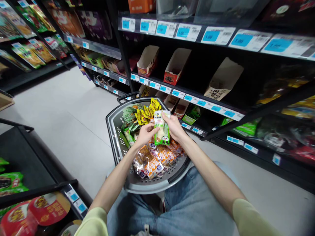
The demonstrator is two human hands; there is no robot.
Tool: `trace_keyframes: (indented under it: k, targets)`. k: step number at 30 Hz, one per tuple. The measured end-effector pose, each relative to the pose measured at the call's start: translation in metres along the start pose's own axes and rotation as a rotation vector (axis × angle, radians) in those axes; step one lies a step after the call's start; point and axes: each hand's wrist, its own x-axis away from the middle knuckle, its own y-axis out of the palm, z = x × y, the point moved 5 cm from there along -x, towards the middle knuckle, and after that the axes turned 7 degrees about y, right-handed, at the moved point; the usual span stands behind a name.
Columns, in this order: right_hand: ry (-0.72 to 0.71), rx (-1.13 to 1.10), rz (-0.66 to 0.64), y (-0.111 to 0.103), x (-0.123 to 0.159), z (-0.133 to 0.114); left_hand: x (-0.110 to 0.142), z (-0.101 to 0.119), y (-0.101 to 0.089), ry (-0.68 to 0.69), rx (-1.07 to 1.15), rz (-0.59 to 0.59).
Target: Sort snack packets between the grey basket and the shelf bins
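Packet (162, 130) over basket (134, 179), apart from rim (147, 189); open floor (78, 108) left

Green at the foot of the packet (162, 127), milky white at the top, with a black-and-white panda (165, 140) printed low down. Bright yellow with black lettering on the sachets (145, 115); orange and white on the packs (167, 155). Mid-grey for the basket (147, 189), trimmed in black (and dotted in rows along the wall). Red, with pale insides, for two shelf cartons (169, 78). White with sky-blue blocks on the price tags (187, 32), black on the shelving (120, 42). Faded blue for the jeans (197, 203), pale lime for the sleeves (94, 223).
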Motion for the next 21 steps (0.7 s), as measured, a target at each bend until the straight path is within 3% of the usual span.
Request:
trace_keyframes:
  k: [11, 21]
  targets:
    - [0.061, -0.042, -0.066, 0.001, 0.0012, 0.0064, -0.001, 0.0028, -0.0038, -0.02, 0.025, -0.088]
    - [0.071, -0.03, -0.039, -0.001, 0.0034, -0.002, 0.0022, 0.0035, -0.0014, 0.014, 0.007, -0.005]
